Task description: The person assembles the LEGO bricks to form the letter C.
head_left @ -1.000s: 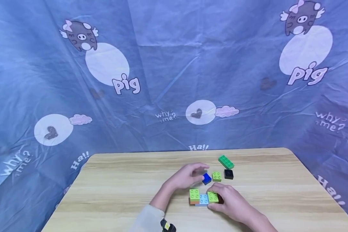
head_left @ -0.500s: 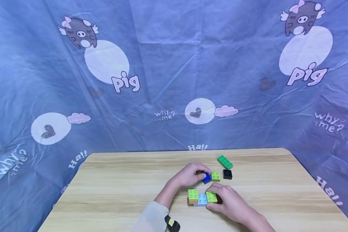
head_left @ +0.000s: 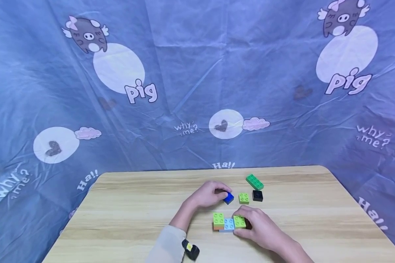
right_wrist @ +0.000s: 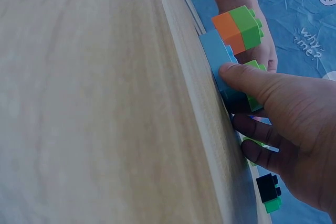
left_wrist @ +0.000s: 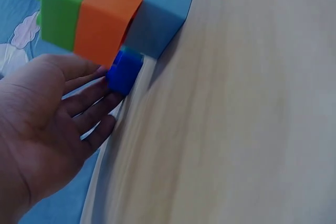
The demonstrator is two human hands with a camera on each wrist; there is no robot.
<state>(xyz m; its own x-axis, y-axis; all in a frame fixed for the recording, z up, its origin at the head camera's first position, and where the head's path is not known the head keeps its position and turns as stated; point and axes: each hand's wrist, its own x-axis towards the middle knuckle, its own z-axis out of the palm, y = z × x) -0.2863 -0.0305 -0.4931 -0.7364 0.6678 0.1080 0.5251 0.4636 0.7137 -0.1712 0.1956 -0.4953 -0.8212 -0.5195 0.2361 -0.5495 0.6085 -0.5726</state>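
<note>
My left hand (head_left: 208, 194) pinches a dark blue toy brick (head_left: 229, 198) between thumb and fingers, low over the table. In the left wrist view the blue brick (left_wrist: 125, 73) shows at the fingertips, behind the larger assembly. My right hand (head_left: 260, 227) grips the right end of that assembly, with the thumb on its near side and fingers behind. A light blue brick (head_left: 229, 225) forms its base. On the left end a lime brick (head_left: 218, 218) sits over an orange brick (left_wrist: 111, 17); at the right end sits another lime brick (head_left: 239, 221), partly covered by my fingers.
Beyond my right hand lie a loose lime brick (head_left: 244, 198), a black brick (head_left: 258, 195) and a longer green brick (head_left: 255, 181). The wooden table (head_left: 135, 204) ends at a blue patterned cloth (head_left: 191, 84) hung behind and at both sides.
My left fingers have closed on the blue brick and drawn it a little left, away from the loose lime brick. The right hand keeps its hold on the assembly.
</note>
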